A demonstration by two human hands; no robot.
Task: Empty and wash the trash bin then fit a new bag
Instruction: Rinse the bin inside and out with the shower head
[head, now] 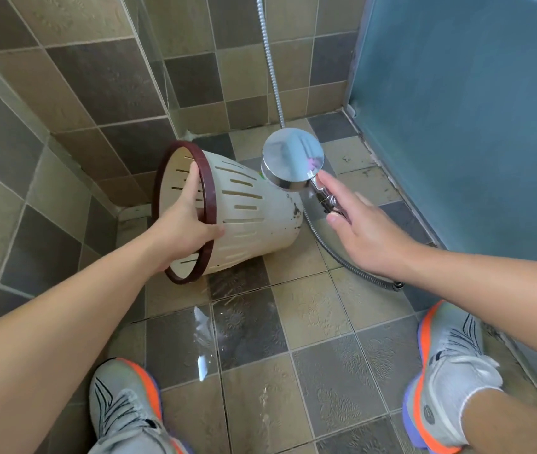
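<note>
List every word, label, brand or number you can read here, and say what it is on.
No readable text anywhere.
Trash bin: slots and stains only, no label.
Shower head: bare chrome, no brand visible.
Right shoe: a small round mark near the heel, too small to read.
Left shoe: stripes only.

Matt cream plastic on the slotted trash bin [254,204], with a glossy maroon rim [208,191]. At two o'clock from it, the mirror-bright chrome shower head [291,158] and its ribbed metal hose [336,253]. Patterned floor tiles [309,316] shine wet; frosted blue door panel [463,109].
</note>
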